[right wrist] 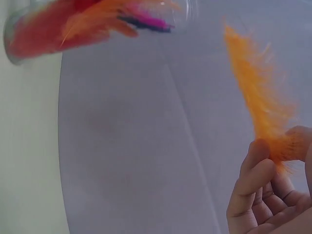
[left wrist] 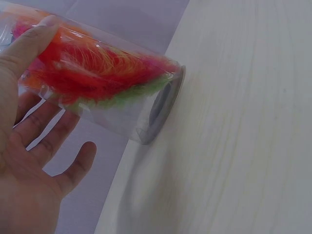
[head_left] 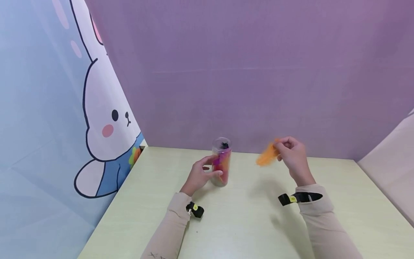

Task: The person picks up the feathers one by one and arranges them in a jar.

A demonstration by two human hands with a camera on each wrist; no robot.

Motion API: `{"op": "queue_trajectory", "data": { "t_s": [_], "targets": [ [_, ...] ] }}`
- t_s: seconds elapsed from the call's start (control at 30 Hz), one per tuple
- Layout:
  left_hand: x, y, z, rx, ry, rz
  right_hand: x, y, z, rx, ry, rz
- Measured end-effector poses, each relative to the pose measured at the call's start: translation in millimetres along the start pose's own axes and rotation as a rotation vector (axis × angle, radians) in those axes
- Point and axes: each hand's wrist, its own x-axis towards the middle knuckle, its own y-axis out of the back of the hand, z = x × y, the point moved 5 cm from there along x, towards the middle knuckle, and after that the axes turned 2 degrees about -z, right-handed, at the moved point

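A clear cylindrical jar (head_left: 221, 172) stands upright on the table, packed with red, orange, green, magenta and dark feathers (left wrist: 105, 73). My left hand (head_left: 202, 174) holds it from the left side, thumb in front and fingers behind. In the left wrist view the little finger stands away from the jar. To the right, above the table, my right hand (head_left: 293, 156) pinches an orange feather (head_left: 267, 155) between thumb and fingers. That feather (right wrist: 256, 92) points toward the jar and is apart from it. The jar's rim (head_left: 221, 139) appears uncovered.
The pale wood-grain table (head_left: 233, 223) meets a purple cloth backdrop (head_left: 258, 90) behind the jar. At the left hangs a blue cloth with a printed rabbit (head_left: 106, 108), and a whitish cloth (head_left: 391, 162) hangs at the right. Black wrist straps (head_left: 307, 197) sit over both sleeves.
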Motion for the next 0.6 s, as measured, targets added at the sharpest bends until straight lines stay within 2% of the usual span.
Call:
{"op": "queue_trajectory", "data": {
  "t_s": [0.23,0.47,0.6],
  "targets": [
    [-0.4,-0.7,0.3,0.0,0.011,-0.001,-1.0,-17.8,-12.1,-0.003,0.018,0.022],
    [-2.1,-0.7,2.2,-0.006,0.02,-0.002,-3.3,-31.4,-26.7,-0.002,0.044,0.111],
    [-2.5,0.3,4.5,-0.013,0.017,0.001,-3.3,-39.6,-34.0,0.021,0.104,0.18]
  ]
}}
